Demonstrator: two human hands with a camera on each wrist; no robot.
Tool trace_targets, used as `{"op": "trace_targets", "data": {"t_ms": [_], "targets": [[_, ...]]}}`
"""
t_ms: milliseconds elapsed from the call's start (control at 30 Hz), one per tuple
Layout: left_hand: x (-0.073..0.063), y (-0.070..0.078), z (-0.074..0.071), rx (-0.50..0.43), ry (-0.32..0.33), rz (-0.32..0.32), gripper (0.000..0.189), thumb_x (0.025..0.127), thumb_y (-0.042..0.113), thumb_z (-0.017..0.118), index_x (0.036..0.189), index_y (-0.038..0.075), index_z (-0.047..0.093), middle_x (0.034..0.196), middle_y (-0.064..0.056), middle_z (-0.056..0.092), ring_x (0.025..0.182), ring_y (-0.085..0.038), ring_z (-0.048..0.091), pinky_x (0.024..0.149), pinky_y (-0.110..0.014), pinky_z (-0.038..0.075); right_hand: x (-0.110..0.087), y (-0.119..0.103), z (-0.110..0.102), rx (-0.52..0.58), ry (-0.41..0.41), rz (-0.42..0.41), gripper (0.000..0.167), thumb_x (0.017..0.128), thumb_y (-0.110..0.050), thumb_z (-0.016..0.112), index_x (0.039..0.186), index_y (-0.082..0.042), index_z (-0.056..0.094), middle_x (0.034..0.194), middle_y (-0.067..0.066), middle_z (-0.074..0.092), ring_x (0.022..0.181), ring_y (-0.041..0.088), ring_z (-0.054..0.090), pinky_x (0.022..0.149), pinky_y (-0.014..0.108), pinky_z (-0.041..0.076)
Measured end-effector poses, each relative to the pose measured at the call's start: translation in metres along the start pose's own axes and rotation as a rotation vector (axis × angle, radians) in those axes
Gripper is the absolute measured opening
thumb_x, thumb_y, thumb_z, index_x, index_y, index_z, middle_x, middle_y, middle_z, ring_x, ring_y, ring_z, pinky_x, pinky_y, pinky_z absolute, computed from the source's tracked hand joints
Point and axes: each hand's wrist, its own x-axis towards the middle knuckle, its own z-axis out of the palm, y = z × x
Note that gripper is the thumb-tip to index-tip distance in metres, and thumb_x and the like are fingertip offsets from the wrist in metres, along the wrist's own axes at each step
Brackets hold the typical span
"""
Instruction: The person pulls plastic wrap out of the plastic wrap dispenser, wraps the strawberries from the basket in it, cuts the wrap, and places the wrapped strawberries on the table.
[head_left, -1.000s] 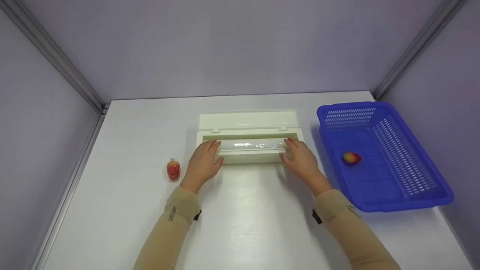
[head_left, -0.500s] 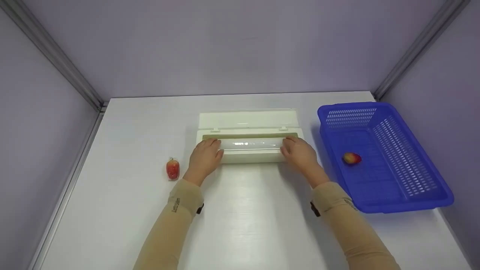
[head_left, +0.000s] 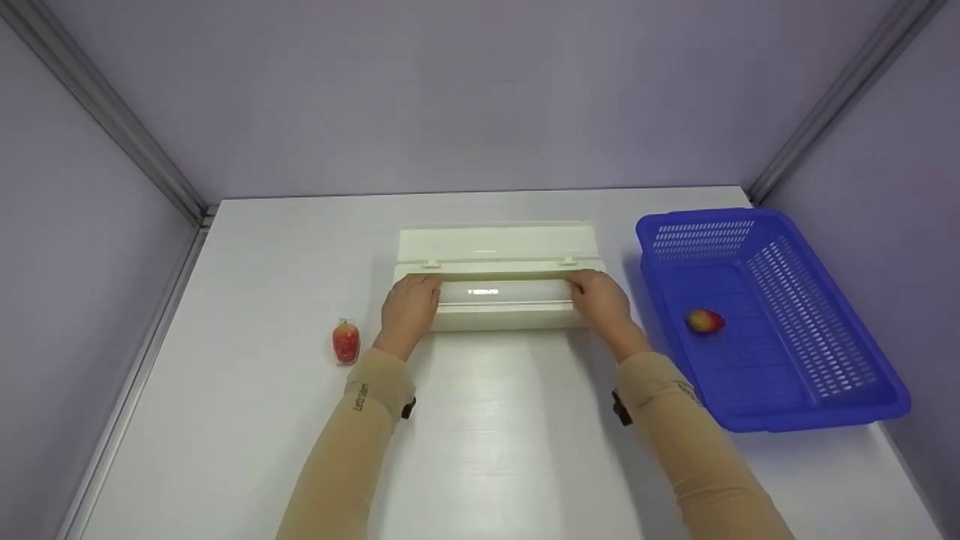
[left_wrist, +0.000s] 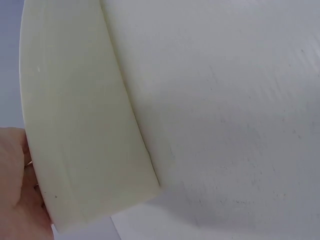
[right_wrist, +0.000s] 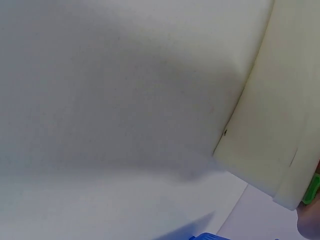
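Note:
A cream-white cling film dispenser (head_left: 510, 321) lies on the white table with its lid (head_left: 495, 241) folded back. Inside it shows a shiny roll of cling film (head_left: 517, 292). At the left end of the roll my left hand (head_left: 409, 309) has its fingers curled over, pinching the film's edge. My right hand (head_left: 603, 306) does likewise at the right end. The film between them is clear and hard to make out. In the left wrist view, part of the left hand (left_wrist: 17, 190) shows beside the box. A green piece (right_wrist: 312, 189) sits by the right hand.
Left of the dispenser lies a red-yellow fruit (head_left: 346, 343) in clear wrap. On the right stands a blue plastic basket (head_left: 810, 426) with another red-yellow fruit (head_left: 705, 322) in it. Pale walls (head_left: 480, 97) enclose the table at the back and sides.
Both hands' fingers and thumbs, spread apart a second ago, have closed together at the roll's ends. The wrists have shifted slightly inward. Dispenser, fruits and basket stay in place.

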Motion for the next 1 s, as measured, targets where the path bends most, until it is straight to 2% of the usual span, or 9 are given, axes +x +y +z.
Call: {"op": "trace_targets", "data": {"t_ms": [200, 300, 367, 500, 633, 833, 900, 1000], "targets": [[0.005, -0.002, 0.004, -0.029, 0.009, -0.073, 0.026, 0.095, 0.012, 0.047, 0.114, 0.009, 0.064, 0.119, -0.007, 0.064, 0.115, -0.026, 0.056, 0.101, -0.039, 0.042, 0.001, 0.009, 0.004, 0.056, 0.105, -0.051, 0.023, 0.090, -0.006, 0.055, 0.108, -0.005, 0.068, 0.110, 0.015, 0.067, 0.108, 0.033, 0.059, 0.096, 0.045, 0.045], [0.007, -0.005, 0.006, -0.034, 0.018, -0.105, 0.026, 0.094, 0.013, 0.046, 0.111, 0.011, 0.066, 0.116, -0.007, 0.065, 0.112, -0.027, 0.058, 0.098, -0.040, 0.044, 0.001, 0.011, 0.004, 0.092, 0.144, -0.053, 0.019, 0.089, -0.007, 0.056, 0.103, -0.003, 0.069, 0.105, 0.015, 0.068, 0.104, 0.033, 0.061, 0.092, 0.044, 0.047], [0.007, -0.007, 0.005, -0.048, 0.025, -0.119, 0.026, 0.094, 0.014, 0.047, 0.111, 0.012, 0.067, 0.115, -0.007, 0.066, 0.110, -0.027, 0.059, 0.097, -0.040, 0.045, 0.003, 0.010, 0.002, 0.129, 0.139, -0.031, 0.018, 0.089, -0.008, 0.057, 0.101, -0.003, 0.070, 0.104, 0.015, 0.069, 0.103, 0.032, 0.062, 0.092, 0.044, 0.048], [0.007, -0.008, 0.000, -0.103, 0.024, -0.125, 0.025, 0.095, 0.014, 0.048, 0.111, 0.008, 0.066, 0.117, -0.009, 0.065, 0.111, -0.027, 0.059, 0.096, -0.040, 0.046, 0.007, 0.008, -0.003, 0.218, 0.116, 0.032, 0.019, 0.091, -0.011, 0.055, 0.101, -0.004, 0.070, 0.104, 0.014, 0.069, 0.104, 0.031, 0.062, 0.091, 0.043, 0.049], [0.007, -0.007, -0.008, -0.147, 0.029, -0.114, 0.024, 0.095, 0.012, 0.049, 0.110, 0.006, 0.066, 0.116, -0.011, 0.065, 0.109, -0.028, 0.060, 0.094, -0.039, 0.048, 0.009, 0.006, -0.007, 0.286, 0.130, 0.051, 0.019, 0.091, -0.010, 0.055, 0.100, -0.002, 0.070, 0.104, 0.016, 0.068, 0.103, 0.031, 0.062, 0.091, 0.042, 0.049], [0.009, -0.004, -0.019, -0.174, 0.058, -0.086, 0.023, 0.093, 0.006, 0.049, 0.108, 0.005, 0.066, 0.115, -0.011, 0.066, 0.110, -0.026, 0.060, 0.095, -0.038, 0.048, 0.010, 0.006, -0.010, 0.365, 0.239, -0.001, 0.015, 0.087, -0.004, 0.058, 0.092, 0.003, 0.070, 0.097, 0.020, 0.068, 0.097, 0.033, 0.063, 0.088, 0.043, 0.049], [0.009, -0.004, -0.022, -0.190, 0.068, -0.072, 0.022, 0.093, 0.004, 0.050, 0.107, 0.003, 0.066, 0.115, -0.012, 0.066, 0.111, -0.026, 0.059, 0.096, -0.037, 0.047, 0.012, 0.009, -0.008, 0.404, 0.291, -0.041, 0.012, 0.086, -0.005, 0.061, 0.088, 0.001, 0.071, 0.092, 0.017, 0.069, 0.091, 0.030, 0.064, 0.084, 0.039, 0.051], [0.010, -0.004, -0.025, -0.215, 0.077, -0.057, 0.022, 0.092, 0.001, 0.049, 0.107, 0.001, 0.065, 0.112, -0.013, 0.066, 0.110, -0.027, 0.060, 0.096, -0.036, 0.047, 0.014, 0.012, -0.009, 0.431, 0.321, -0.084, 0.010, 0.084, -0.008, 0.064, 0.085, -0.002, 0.072, 0.087, 0.014, 0.069, 0.086, 0.028, 0.064, 0.079, 0.037, 0.052]]}}
